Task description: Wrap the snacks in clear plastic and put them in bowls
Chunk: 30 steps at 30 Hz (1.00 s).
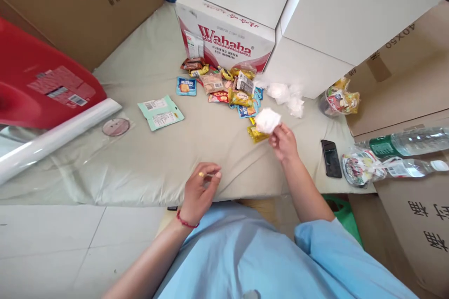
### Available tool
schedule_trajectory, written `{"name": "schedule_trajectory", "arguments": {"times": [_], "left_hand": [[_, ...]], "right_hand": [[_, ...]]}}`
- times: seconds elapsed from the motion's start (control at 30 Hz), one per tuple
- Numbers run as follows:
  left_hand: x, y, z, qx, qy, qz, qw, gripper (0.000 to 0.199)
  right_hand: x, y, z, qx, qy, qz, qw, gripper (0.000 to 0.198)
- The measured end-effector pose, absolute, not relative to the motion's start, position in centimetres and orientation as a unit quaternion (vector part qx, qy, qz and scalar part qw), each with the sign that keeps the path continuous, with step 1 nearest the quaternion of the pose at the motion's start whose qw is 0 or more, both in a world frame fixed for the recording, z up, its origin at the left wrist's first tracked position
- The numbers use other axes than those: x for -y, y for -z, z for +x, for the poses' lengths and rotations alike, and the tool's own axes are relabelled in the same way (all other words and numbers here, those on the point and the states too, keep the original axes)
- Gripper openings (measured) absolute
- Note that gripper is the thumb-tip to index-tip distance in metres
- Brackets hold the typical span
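My right hand (283,142) pinches a crumpled white tissue-like wad (268,120) between thumb and fingertips, just above a yellow packet (257,134). My left hand (202,189) rests near the table's front edge, loosely curled and holding nothing, with a gap between thumb and fingers. Ahead of both hands lies a pile of small wrapped snacks, among them a gold packet (240,97), a pinkish packet (212,82) and a blue packet (186,86) at its left. More white crumpled wads (278,91) lie right of the pile. A mint-green packet (160,112) lies apart to the left.
A Wahaha water carton (228,35) stands behind the pile beside white boxes (315,9). At right are a phone (331,159), a tub of snacks (339,99) and plastic bottles (417,142). At left are a red container (42,74) and a clear film roll (63,135).
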<state>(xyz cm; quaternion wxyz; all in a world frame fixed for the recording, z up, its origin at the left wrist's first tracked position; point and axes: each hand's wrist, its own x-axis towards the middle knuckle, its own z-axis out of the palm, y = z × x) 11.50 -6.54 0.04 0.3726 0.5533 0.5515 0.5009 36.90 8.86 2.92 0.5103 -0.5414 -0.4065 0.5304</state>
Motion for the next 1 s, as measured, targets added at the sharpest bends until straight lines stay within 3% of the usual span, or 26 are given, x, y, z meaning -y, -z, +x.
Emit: {"name": "schedule_trajectory", "arguments": {"times": [0.13,0.27,0.43,0.53,0.67,0.83,0.9,1.0], "left_hand": [[3.4,-1.2,14.4,-0.517,-0.512,0.484,0.487,0.05],[1.0,-0.7,15.1,-0.516,-0.506,0.431,0.54,0.034],[1.2,-0.1,12.2,-0.488,-0.565,0.265,0.61,0.038],[2.2,-0.3,11.5,-0.435,-0.58,0.219,0.653,0.035],[3.0,0.0,12.3,-0.428,-0.594,0.227,0.642,0.032],[3.4,0.6,12.3,-0.474,-0.578,0.368,0.553,0.022],[3.5,0.4,11.7,-0.469,-0.562,0.412,0.543,0.019],[3.4,-0.3,11.2,-0.496,-0.529,0.449,0.522,0.028]], "right_hand": [[-1.5,-2.6,32.4,0.403,-0.604,-0.521,0.449,0.036],[0.3,-3.5,31.4,0.404,-0.623,-0.507,0.438,0.039],[-3.7,-5.6,35.6,0.378,-0.538,-0.526,0.539,0.04],[-7.4,-6.1,37.2,0.413,-0.495,-0.538,0.543,0.038],[-8.3,-5.6,35.3,0.456,-0.495,-0.554,0.489,0.043],[-3.2,-3.2,31.0,0.506,-0.65,-0.44,0.358,0.035],[-2.0,-2.5,30.4,0.545,-0.625,-0.423,0.365,0.027],[-1.7,-2.4,30.9,0.651,-0.497,-0.429,0.381,0.014]]}}
